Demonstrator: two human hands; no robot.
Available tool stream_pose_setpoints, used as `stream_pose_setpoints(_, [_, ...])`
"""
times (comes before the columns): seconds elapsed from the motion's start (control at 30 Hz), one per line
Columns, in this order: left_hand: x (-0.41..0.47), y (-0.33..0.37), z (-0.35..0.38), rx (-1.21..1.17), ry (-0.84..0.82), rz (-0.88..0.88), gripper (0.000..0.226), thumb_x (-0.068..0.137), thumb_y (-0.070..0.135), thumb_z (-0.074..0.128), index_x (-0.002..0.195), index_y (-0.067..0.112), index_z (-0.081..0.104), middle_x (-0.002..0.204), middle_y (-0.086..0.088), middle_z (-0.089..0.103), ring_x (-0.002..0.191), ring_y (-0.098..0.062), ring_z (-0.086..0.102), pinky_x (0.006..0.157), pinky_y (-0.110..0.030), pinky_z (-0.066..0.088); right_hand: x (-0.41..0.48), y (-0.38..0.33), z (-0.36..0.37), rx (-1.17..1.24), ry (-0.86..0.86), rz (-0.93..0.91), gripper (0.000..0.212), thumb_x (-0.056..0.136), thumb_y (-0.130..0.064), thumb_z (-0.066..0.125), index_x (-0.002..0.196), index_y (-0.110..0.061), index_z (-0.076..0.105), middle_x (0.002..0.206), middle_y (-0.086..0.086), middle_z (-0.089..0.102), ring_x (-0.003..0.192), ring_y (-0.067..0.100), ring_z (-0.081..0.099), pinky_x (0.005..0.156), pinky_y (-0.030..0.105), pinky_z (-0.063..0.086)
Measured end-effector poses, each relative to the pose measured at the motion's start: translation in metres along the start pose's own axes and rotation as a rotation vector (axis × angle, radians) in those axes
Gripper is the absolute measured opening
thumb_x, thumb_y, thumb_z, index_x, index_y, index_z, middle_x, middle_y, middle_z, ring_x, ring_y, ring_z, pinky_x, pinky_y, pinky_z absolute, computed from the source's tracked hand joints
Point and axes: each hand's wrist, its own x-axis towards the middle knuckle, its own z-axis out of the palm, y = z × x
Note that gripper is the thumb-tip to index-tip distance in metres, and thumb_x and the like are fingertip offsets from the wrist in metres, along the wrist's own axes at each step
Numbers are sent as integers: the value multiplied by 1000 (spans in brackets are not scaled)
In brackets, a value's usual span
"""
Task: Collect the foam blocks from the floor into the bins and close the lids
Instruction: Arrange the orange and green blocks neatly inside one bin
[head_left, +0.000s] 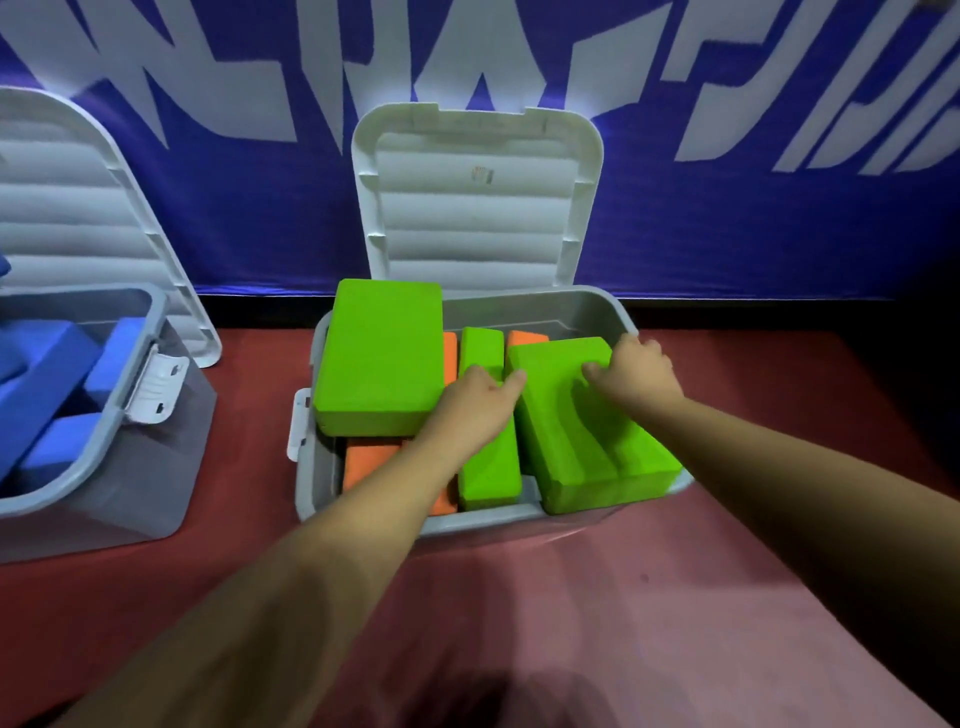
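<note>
A grey bin (597, 306) stands on the red floor with its white lid (478, 208) raised against the wall. Green and orange foam blocks fill it. A large green block (382, 358) lies across the left rim. A narrow green block (488, 467) stands on edge in the middle. A third green block (597, 447) leans over the right front rim. My left hand (475, 405) grips that block's left edge, thumb on its top. My right hand (636, 374) grips its far right corner. Orange blocks (369, 462) lie underneath.
A second grey bin (104, 431) stands at the left with blue foam blocks (47, 374) inside and its lid (78, 208) raised. A blue banner with white letters (727, 104) covers the wall behind. Red floor (623, 597) stretches in front of the bins.
</note>
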Motion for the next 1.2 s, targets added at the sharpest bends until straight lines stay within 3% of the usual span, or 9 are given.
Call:
stream_pose_setpoints(0.17, [9,16,51,66,-147,-153,68,88,62,54,109,-2,67,112,-22,68,104,-37,65,87,-38,53,-9,40,11,124,-151,96,49,95,-45,56,109,2,63,114,21,65,112,37,60,81,33,43])
stream_pose_setpoints(0.27, [4,22,57,-43,-45,-85,75,67,64,57,117,9,67,117,-17,67,111,-32,62,93,-39,50,-8,47,8,313,-48,118,37,87,-42,64,90,-5,61,93,14,64,100,36,64,72,32,42])
stream_pose_setpoints(0.37, [3,33,34,-182,137,11,67,74,49,72,132,20,56,124,-14,51,115,-28,54,104,-37,42,-6,34,-8,499,42,79,52,81,-51,69,104,-5,65,101,12,69,97,31,66,76,35,50])
stream_pose_setpoints(0.5, [11,42,-30,-230,311,143,70,67,44,61,132,20,55,124,-8,49,113,-21,52,101,-30,41,-12,-21,-37,668,62,-161,22,86,-31,64,92,-10,67,76,-1,64,79,21,62,69,32,45])
stream_pose_setpoints(0.63, [7,26,-97,-192,513,143,39,87,23,60,125,18,52,112,1,58,100,-19,55,74,-26,34,-23,-94,-42,739,6,-303,30,79,-32,61,98,-10,70,89,7,71,89,27,67,80,40,55])
stream_pose_setpoints(0.73, [1,8,-134,-109,619,102,37,88,24,57,124,15,54,117,-2,62,106,-22,55,77,-28,34,-33,-136,-27,753,-31,-372,47,70,-40,55,105,-11,69,96,12,73,94,30,68,84,45,55])
stream_pose_setpoints(1.0, [-10,-49,-151,187,472,-89,48,88,19,62,133,6,51,129,-17,60,117,-32,55,80,-29,34,-46,-145,24,385,-270,-521,25,92,-24,58,110,-7,64,103,6,65,97,21,60,77,29,42])
stream_pose_setpoints(1.1, [-20,-43,-142,240,651,75,46,83,22,59,124,3,54,123,-22,53,116,-37,48,95,-36,33,-45,-131,18,448,-244,-483,32,96,-25,57,120,-6,63,111,5,65,109,25,61,88,33,45])
stream_pose_setpoints(1.2, [-42,-28,-112,306,795,413,34,78,22,54,107,3,59,107,-16,54,101,-31,49,91,-38,37,-34,-105,21,474,-187,-347,34,96,-28,56,115,-1,65,107,20,69,99,29,64,86,39,50])
